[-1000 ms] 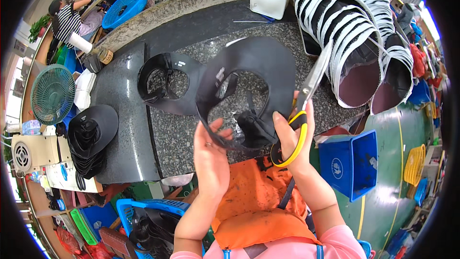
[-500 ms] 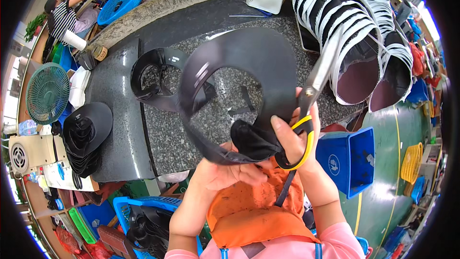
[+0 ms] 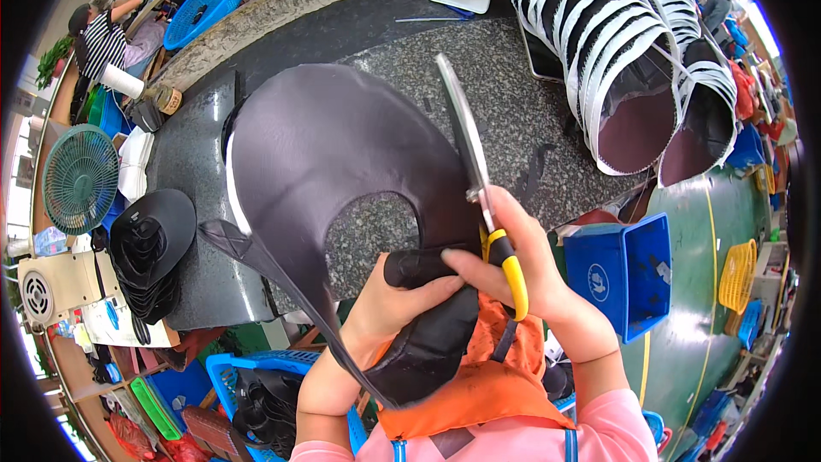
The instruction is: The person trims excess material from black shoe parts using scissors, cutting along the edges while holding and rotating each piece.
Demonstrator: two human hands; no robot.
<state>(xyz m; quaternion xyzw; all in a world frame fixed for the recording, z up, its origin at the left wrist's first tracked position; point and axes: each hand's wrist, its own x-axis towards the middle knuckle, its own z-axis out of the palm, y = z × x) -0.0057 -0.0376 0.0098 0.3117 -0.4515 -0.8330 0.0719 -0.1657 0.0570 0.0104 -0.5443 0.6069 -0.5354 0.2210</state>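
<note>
Our left hand (image 3: 382,301) pinches the near edge of the black visor (image 3: 333,133); our right hand (image 3: 526,265), beside it, pinches there too and grips the scissors (image 3: 464,133). Beyond our 2 hands, the visor's broad end points forward, slightly left, along its long axis.

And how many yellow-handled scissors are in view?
1 pair of scissors, in the right hand, beside the black visor-shaped piece, blades pointing away over the speckled worktop. Others may be hidden in the clutter.
</note>
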